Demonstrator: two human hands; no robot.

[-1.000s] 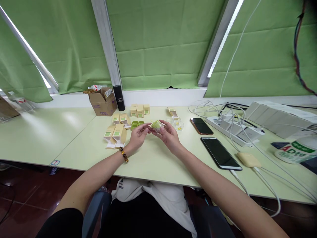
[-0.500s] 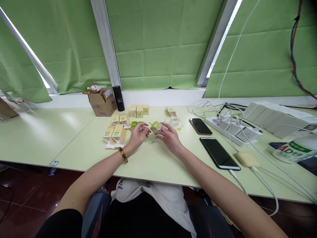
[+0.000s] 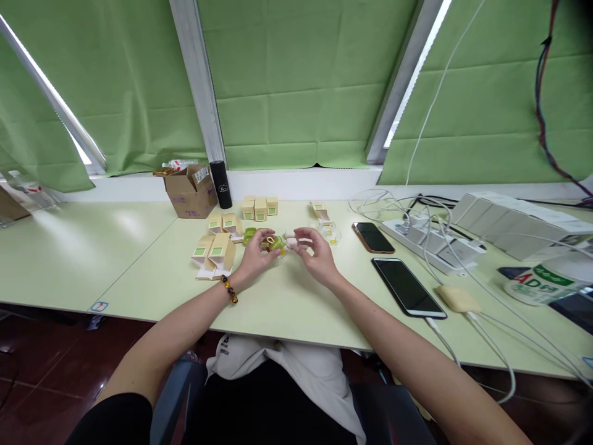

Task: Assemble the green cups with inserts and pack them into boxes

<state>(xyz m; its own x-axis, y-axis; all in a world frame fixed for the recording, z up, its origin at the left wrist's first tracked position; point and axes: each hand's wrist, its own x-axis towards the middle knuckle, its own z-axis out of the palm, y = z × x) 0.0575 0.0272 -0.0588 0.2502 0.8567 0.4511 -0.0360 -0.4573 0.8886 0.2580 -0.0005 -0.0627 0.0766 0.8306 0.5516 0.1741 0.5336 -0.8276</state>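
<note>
My left hand pinches a small green case-like item with a loop above the table. Opposite it, my right hand has its thumb and fingers closed on a small white piece, whose exact kind is too small to tell. The two items are close together, and something yellowish shows just under the green one. Behind my left fingers lies another green piece, partly hidden. Opened cream boxes with green windows lie left of my left hand. Clear plastic packaging rests beyond my right hand.
More small cream boxes stand at the back beside a black cylinder and an open cardboard carton. Two phones, a loaded power strip and loose white cables occupy the right side, near a white bottle.
The green item has passed from my right fingers to my left hand, moving left. A white piece now shows at my right fingertips.
</note>
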